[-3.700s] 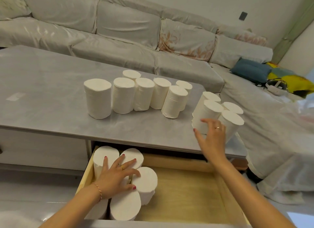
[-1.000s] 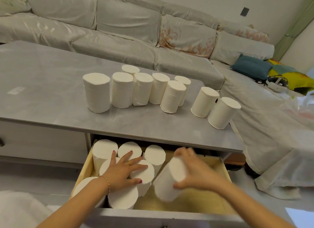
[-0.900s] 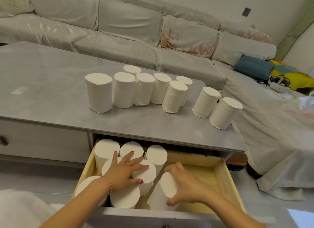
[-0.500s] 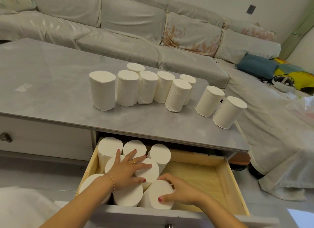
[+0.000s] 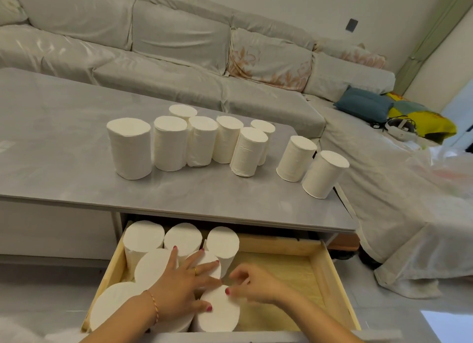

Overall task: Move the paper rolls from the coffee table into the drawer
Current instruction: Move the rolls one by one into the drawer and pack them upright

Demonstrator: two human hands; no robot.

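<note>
Several white paper rolls (image 5: 174,143) stand upright on the grey coffee table (image 5: 64,138), with two more (image 5: 325,172) near its right end. Below, the open wooden drawer (image 5: 325,271) holds several upright rolls packed on its left side. My left hand (image 5: 181,289) lies flat with fingers spread on top of those rolls. My right hand (image 5: 252,285) hovers just right of the newest roll (image 5: 220,312) at the drawer's front, its fingers loosely curled and only the thumb tip touching the roll's top.
A long covered sofa (image 5: 179,48) runs behind the table and turns along the right side. A blue cushion (image 5: 363,104), a yellow cloth and a headset (image 5: 399,126) lie on it. The drawer's right half shows bare wood.
My right hand set the roll upright at the drawer's front beside the others, then let go and drew slightly right. My left hand stayed pressed on the packed rolls.
</note>
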